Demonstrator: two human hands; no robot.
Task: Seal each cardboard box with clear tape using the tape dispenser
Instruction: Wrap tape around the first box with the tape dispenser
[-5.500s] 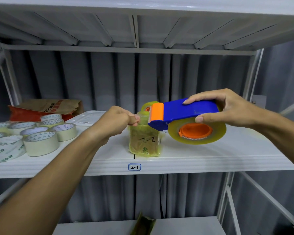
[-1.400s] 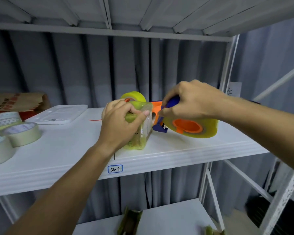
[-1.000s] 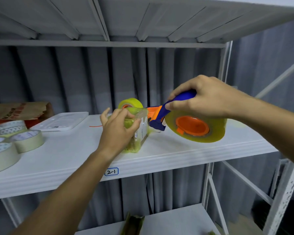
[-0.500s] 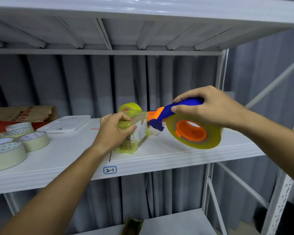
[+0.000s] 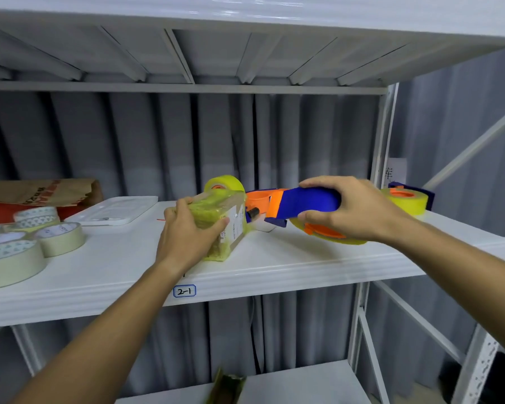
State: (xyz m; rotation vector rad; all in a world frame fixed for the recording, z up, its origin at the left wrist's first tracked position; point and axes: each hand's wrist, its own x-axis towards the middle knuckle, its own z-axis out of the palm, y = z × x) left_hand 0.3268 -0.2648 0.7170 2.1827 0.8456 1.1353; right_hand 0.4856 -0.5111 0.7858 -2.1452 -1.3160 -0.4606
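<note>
The small tape-wrapped cardboard box (image 5: 226,225) stood on the white shelf (image 5: 274,258), just above its "2-1" label (image 5: 184,291), with the left hand (image 5: 187,233) curled round its near end, fingers over the top and thumb on the labelled side. Just right of the box, the right hand (image 5: 353,208) gripped the blue handle of the tape dispenser (image 5: 301,204), its orange nose almost touching the box. Well left of the box lay several tape rolls (image 5: 27,243) and a white tray (image 5: 114,209).
</note>
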